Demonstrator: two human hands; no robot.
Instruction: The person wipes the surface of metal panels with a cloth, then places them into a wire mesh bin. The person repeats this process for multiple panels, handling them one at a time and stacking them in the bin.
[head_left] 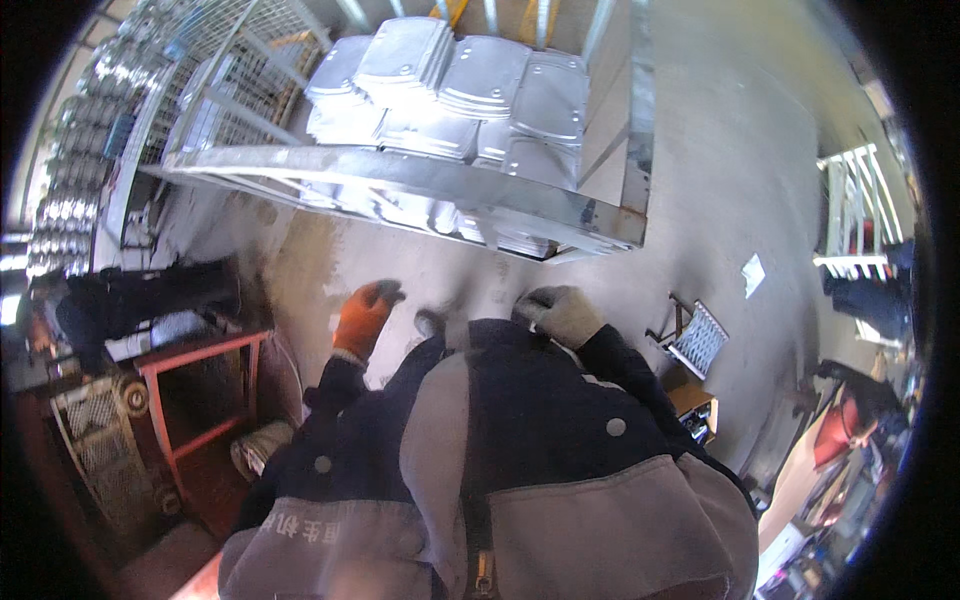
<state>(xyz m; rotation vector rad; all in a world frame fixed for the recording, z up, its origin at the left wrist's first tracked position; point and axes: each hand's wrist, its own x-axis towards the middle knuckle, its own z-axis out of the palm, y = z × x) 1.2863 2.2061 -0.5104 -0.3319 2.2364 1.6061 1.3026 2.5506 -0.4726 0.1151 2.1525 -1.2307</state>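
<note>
My left hand (364,318), in an orange glove with dark fingertips, hangs in front of my body over the floor. Its fingers bend loosely with a gap between them, and nothing shows in it. To the right, my right hand (563,314) wears a greyish-tan glove and has its fingers curled in; no object shows in it. Both hands are apart from the metal crate (400,170) standing ahead of me. Inside that crate lie several stacks of flat grey metal plates (487,75) with rounded corners.
Left of the crate stands a wire-mesh cage (235,60), with shiny round metal parts (75,185) stacked beyond. A red metal frame (205,345) is at near left. On the right are a small metal-mesh step (700,342), a brown box (690,400), paper (753,275) and a white rack (850,200).
</note>
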